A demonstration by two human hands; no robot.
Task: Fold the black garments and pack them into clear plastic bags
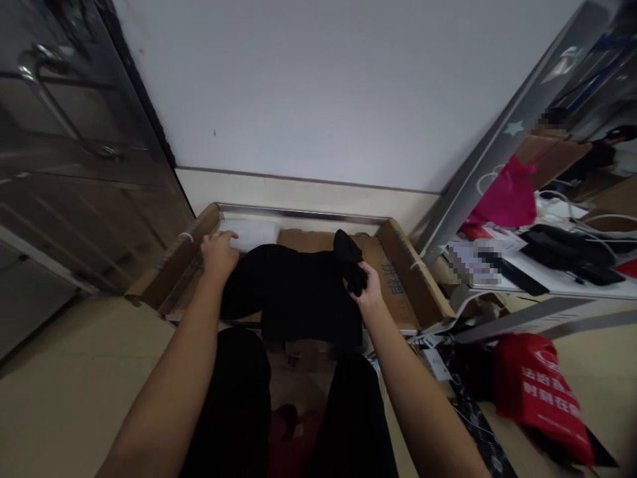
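Note:
A black garment [308, 285] lies across a cardboard-lined tray in front of me, its lower part hanging over the near edge. My right hand [369, 292] is closed around a bunched part of it at the right. At the tray's left end, my left hand [219, 255] has its fingers bent down at the edge of a flat white stack [256, 234], perhaps plastic bags or sheets. The garment's left end lies close beside that hand. What the left fingertips hold, if anything, is hidden.
The cardboard tray [413, 282] has raised side walls and stands against a white wall [323, 86]. A metal door [64, 166] is at the left. On the right, a cluttered white table [542, 282] holds a pink bag [507, 196]; a red bag [542, 392] lies below.

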